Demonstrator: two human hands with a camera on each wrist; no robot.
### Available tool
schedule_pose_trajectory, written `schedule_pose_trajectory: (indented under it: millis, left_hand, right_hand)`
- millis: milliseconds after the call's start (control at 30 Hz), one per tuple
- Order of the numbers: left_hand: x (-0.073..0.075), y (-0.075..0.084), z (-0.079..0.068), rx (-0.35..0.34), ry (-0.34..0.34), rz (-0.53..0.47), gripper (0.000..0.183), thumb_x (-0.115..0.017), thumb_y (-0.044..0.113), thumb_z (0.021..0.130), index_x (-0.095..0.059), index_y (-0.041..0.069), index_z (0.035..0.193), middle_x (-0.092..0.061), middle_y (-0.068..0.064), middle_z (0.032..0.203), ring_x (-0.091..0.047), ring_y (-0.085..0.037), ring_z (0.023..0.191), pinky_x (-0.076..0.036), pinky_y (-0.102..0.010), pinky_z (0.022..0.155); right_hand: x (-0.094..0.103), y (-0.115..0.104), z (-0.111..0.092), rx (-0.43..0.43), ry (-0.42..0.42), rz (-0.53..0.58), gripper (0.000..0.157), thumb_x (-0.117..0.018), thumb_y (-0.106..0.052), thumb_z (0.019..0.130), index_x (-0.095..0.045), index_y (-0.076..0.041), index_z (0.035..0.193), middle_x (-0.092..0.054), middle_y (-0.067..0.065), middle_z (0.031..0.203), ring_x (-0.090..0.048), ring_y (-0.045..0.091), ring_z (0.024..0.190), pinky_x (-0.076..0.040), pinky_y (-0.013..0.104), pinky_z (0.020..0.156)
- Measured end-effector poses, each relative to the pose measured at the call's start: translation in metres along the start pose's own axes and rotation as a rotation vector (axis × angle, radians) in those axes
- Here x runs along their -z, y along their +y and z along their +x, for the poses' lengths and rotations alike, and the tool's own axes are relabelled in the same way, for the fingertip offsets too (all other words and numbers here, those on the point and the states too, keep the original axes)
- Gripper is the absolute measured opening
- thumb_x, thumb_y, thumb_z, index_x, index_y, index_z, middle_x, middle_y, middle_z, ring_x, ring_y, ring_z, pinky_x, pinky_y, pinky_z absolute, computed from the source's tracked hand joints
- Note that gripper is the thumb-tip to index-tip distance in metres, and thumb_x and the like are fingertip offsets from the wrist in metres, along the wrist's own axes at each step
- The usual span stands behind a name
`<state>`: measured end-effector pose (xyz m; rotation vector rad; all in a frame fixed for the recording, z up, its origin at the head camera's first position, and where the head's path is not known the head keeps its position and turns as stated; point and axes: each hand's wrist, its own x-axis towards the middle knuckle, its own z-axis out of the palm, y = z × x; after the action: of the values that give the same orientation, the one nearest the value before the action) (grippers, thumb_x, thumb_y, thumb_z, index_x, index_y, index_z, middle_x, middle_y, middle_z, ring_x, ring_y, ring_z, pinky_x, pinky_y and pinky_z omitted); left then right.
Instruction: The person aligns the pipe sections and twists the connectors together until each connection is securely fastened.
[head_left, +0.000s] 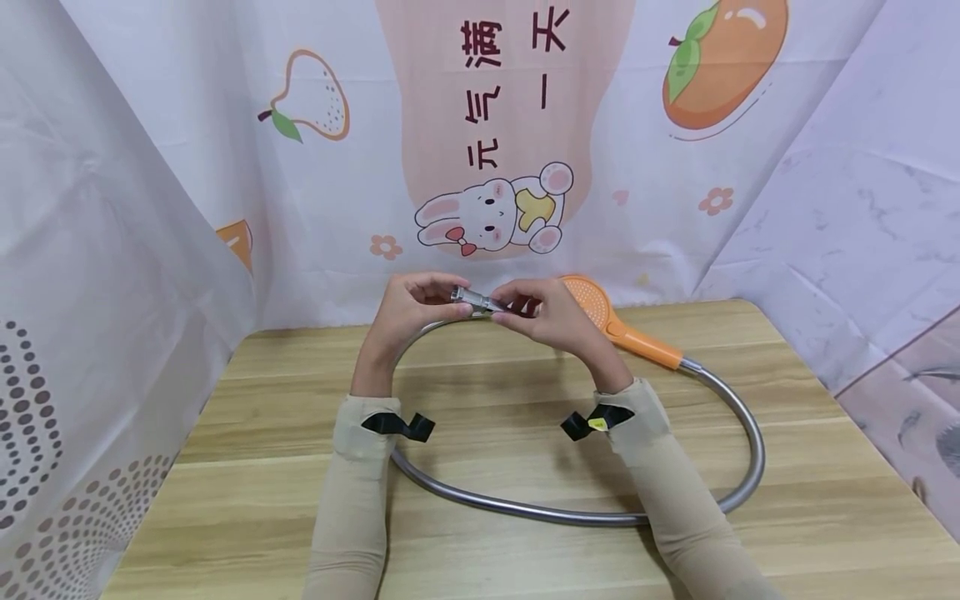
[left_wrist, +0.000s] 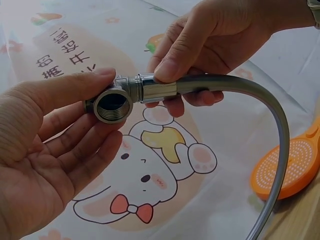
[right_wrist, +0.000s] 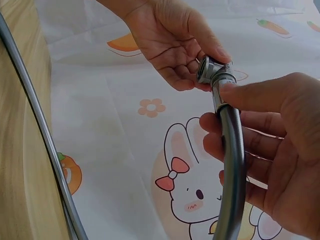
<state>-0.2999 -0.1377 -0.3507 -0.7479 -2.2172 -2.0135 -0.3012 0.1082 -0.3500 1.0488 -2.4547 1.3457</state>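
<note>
Between thumb and fingers my left hand point(head_left: 420, 312) holds a small chrome pipe fitting point(left_wrist: 114, 118) with a wide, internally threaded opening. My right hand point(head_left: 551, 310) pinches the chrome end nut point(left_wrist: 160, 90) of a grey metal shower hose point(left_wrist: 240, 86), its fingers curled round the hose end. The nut meets the fitting's side outlet, where a little thread shows beside it; how far it is screwed on I cannot tell. The hose loops over the table to an orange shower head point(head_left: 643, 340), lying behind my right hand with its perforated face partly covered.
The wood-grain table point(head_left: 480, 467) bears the hose loop, which passes under both forearms. A white curtain point(head_left: 322, 217) printed with a rabbit, fruit and characters hangs at the table's back edge. Black straps point(head_left: 390, 423) are on both wrists over beige sleeves.
</note>
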Motion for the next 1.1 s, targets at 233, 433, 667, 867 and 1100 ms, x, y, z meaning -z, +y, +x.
schedule_pose_trajectory:
  millis: [233,433,667,867,1100]
  left_hand:
    - [-0.004,0.003,0.000,-0.048,-0.005,-0.025,0.031,-0.086,0.006,0.081,-0.076,-0.001,0.109,-0.075,0.001,0.083,-0.066,-0.013,0.070,-0.054,-0.022,0.063]
    - [-0.009,0.007,0.000,-0.086,-0.010,-0.031,0.029,-0.086,0.009,0.081,-0.077,0.002,0.108,-0.076,0.004,0.084,-0.068,-0.014,0.071,-0.055,-0.022,0.063]
    - [-0.016,0.013,-0.003,-0.080,-0.020,-0.049,0.028,-0.084,0.003,0.082,-0.074,-0.005,0.107,-0.076,0.003,0.085,-0.071,-0.013,0.073,-0.059,-0.025,0.069]
    - [-0.020,0.010,-0.002,-0.060,-0.060,-0.114,0.056,-0.075,0.051,0.080,-0.076,0.004,0.109,-0.073,0.000,0.100,-0.070,-0.010,0.089,-0.060,-0.025,0.082]
    - [-0.036,-0.008,0.012,-0.049,-0.100,0.001,0.036,-0.059,0.017,0.104,-0.064,-0.012,0.125,-0.068,-0.021,0.124,-0.067,-0.015,0.104,-0.057,-0.034,0.095]
  right_hand:
    - [0.005,-0.005,-0.002,0.027,0.014,-0.030,0.018,-0.080,-0.016,0.089,-0.078,-0.008,0.105,-0.075,0.004,0.088,-0.064,0.015,0.076,-0.053,0.027,0.067]
    - [0.008,-0.015,-0.006,0.048,0.057,-0.143,0.020,-0.083,-0.018,0.086,-0.078,-0.013,0.105,-0.076,-0.001,0.089,-0.066,0.012,0.079,-0.053,0.032,0.070]
    - [0.009,-0.024,-0.011,0.110,0.105,-0.209,0.021,-0.085,-0.018,0.084,-0.079,-0.011,0.103,-0.076,0.000,0.090,-0.068,0.014,0.079,-0.053,0.035,0.070]
    - [0.013,-0.032,-0.012,0.194,0.128,-0.222,0.024,-0.086,-0.016,0.083,-0.079,-0.009,0.104,-0.074,0.004,0.093,-0.064,0.019,0.083,-0.053,0.035,0.069]
    - [0.021,-0.041,-0.009,0.306,0.181,-0.137,0.023,-0.078,-0.001,0.088,-0.072,-0.001,0.111,-0.071,0.011,0.100,-0.059,0.019,0.083,-0.048,0.026,0.071]
